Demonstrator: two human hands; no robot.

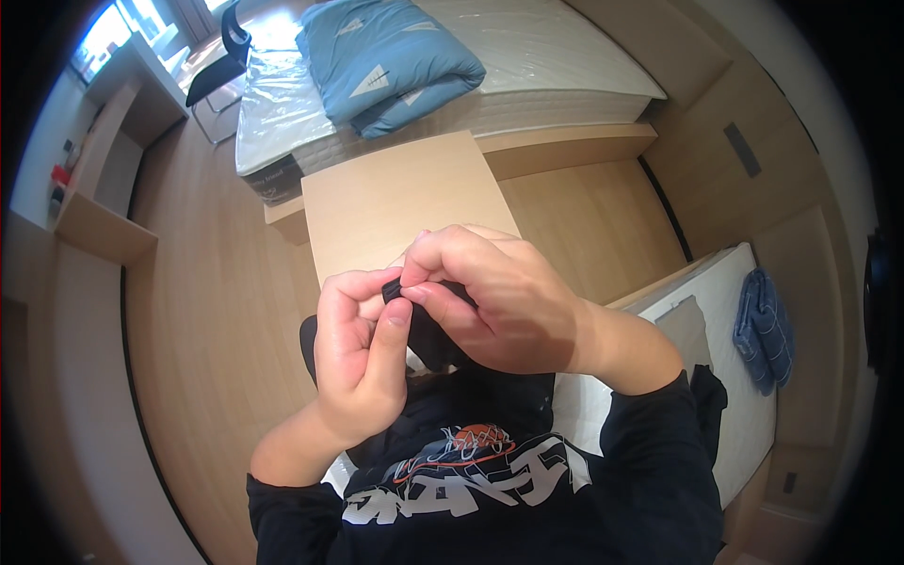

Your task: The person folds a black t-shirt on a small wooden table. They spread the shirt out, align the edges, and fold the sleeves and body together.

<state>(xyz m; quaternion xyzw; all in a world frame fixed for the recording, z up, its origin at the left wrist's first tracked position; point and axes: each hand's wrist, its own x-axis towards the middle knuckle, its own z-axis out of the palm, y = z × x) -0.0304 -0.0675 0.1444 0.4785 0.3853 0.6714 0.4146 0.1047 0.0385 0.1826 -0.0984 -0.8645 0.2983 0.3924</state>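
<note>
A small black cloth-like piece (pixel 391 291) is pinched between thumb and finger by both the left hand (pixel 356 348) and the right hand (pixel 504 299), by the near end of the wooden desk (pixel 400 202), beyond which a folded blue quilt (pixel 386 75) lies on the far mattress (pixel 551 56).

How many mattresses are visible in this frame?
2: one white mattress beyond the wooden table, under the folded blue quilt; another white mattress at the right, partly hidden. More could lie outside the view.
</note>
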